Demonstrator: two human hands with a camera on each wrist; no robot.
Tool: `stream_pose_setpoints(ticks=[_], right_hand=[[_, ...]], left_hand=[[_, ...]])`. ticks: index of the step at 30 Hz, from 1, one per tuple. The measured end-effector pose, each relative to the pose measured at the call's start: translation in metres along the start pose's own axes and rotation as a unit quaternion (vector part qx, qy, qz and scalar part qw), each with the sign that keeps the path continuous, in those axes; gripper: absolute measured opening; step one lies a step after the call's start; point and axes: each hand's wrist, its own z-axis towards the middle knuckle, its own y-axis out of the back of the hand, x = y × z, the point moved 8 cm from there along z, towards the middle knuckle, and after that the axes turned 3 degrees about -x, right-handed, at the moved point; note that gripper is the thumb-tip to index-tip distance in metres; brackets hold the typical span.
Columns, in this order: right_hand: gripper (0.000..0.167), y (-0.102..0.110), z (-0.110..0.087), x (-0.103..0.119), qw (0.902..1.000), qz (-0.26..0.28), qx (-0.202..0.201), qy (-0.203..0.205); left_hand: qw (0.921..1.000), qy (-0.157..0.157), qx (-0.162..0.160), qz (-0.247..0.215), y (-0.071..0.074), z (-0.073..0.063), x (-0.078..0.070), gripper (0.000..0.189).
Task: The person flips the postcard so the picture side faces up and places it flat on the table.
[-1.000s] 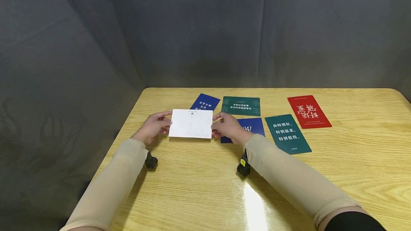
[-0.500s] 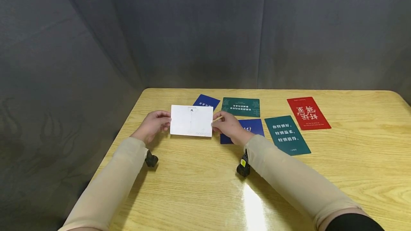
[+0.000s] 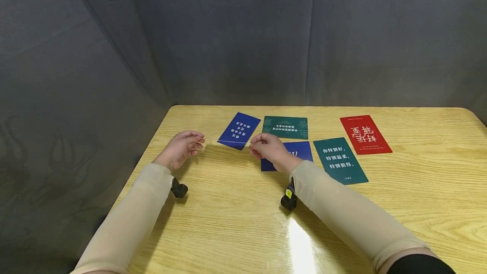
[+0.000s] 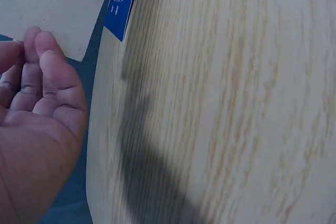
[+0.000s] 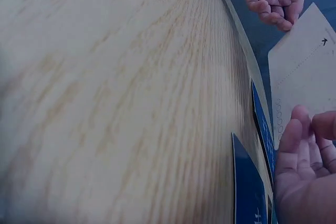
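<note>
A white postcard (image 5: 302, 72) with a printed dotted line and small arrow-like mark is held above the table between both hands. Seen from the head, the card shows only as a thin pale line (image 3: 233, 141), nearly edge-on. At its left end, the left hand (image 3: 183, 149) pinches the edge between thumb and fingers. The right hand (image 3: 269, 149) grips the opposite end the same way. In the left wrist view the card's pale face (image 4: 52, 9) rises behind the left fingertips (image 4: 46, 40). Beneath and behind it lies a blue card (image 3: 239, 130) with white writing.
A green card (image 3: 285, 127) lies behind the right hand, and a second blue card (image 3: 302, 150) is partly covered by it. Farther right are another green card (image 3: 340, 160) and a red card (image 3: 366, 134). A dark grey cloth (image 3: 243, 45) hangs behind the wooden table (image 3: 236, 223).
The postcard has tilted from showing its white face to nearly edge-on in the head view, uncovering the blue card behind it. Both hands stay at its ends, almost in place.
</note>
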Motion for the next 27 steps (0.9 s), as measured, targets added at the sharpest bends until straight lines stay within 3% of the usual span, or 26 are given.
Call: stream_pose_setpoints(ticks=[7, 10, 14, 19, 24, 27], right_hand=[[0.015, 0.0, -0.001, -0.001, 1.0, -0.005, -0.001, 0.004], [0.015, -0.002, 0.0, -0.003, 0.9997, -0.022, -0.006, 0.008], [0.021, -0.007, -0.002, -0.005, 0.9955, -0.092, -0.013, 0.015], [0.022, -0.018, -0.009, 0.003, 0.9742, -0.217, 0.006, 0.063], [0.023, -0.029, -0.015, 0.011, 0.9411, -0.317, 0.033, 0.113], [0.021, -0.033, -0.017, 0.01, 0.9312, -0.344, 0.041, 0.115]], left_hand=[[0.9999, 0.003, -0.003, 0.01, 0.004, 0.001, 0.005, 0.015], [0.9991, 0.008, -0.001, 0.043, 0.006, 0.001, 0.009, 0.025], [0.9949, 0.015, 0.003, 0.1, 0.007, 0.0, 0.016, 0.033], [0.9851, 0.017, 0.002, 0.171, 0.006, 0.0, 0.02, 0.032], [0.965, 0.022, 0.012, 0.261, 0.005, 0.001, 0.02, 0.027], [0.9554, 0.032, 0.021, 0.293, 0.004, -0.001, 0.022, 0.022]])
